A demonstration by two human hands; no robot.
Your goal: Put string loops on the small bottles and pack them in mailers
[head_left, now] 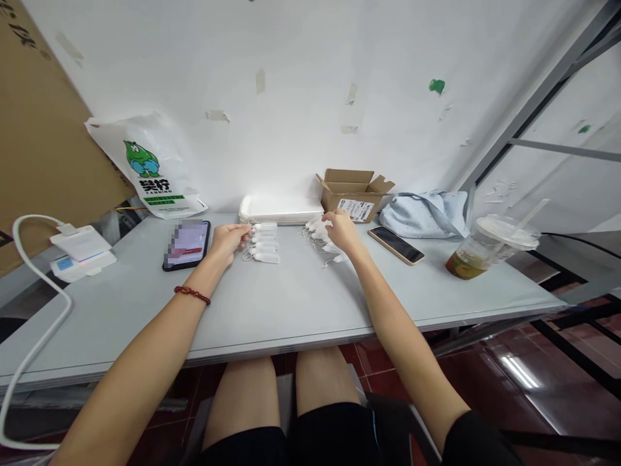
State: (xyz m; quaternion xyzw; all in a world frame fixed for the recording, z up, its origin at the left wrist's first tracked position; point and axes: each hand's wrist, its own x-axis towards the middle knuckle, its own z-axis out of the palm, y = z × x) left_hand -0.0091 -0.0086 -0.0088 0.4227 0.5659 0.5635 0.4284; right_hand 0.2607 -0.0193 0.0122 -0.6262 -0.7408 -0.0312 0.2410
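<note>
Several small white oblong pieces (266, 248) with thin string loops lie side by side in a short column on the grey table (291, 298). At the left end of the top ones is my left hand (228, 241), its thumb and fingers pinched on a string loop. To the right, a loose heap of similar white pieces (317, 228) lies with strings tangled toward the front. My right hand (340, 228) reaches over that heap from the right, fingers bent down and closed. What its fingertips hold is hidden.
Behind the pieces lie a stack of white flat sheets (281, 208) and an open cardboard box (354, 194). Phones lie left (187, 244) and right (396, 244). A drink cup (473, 252), blue cloth bag (422, 213), white plastic bag (150, 168) and cabled charger (82, 249) stand farther out.
</note>
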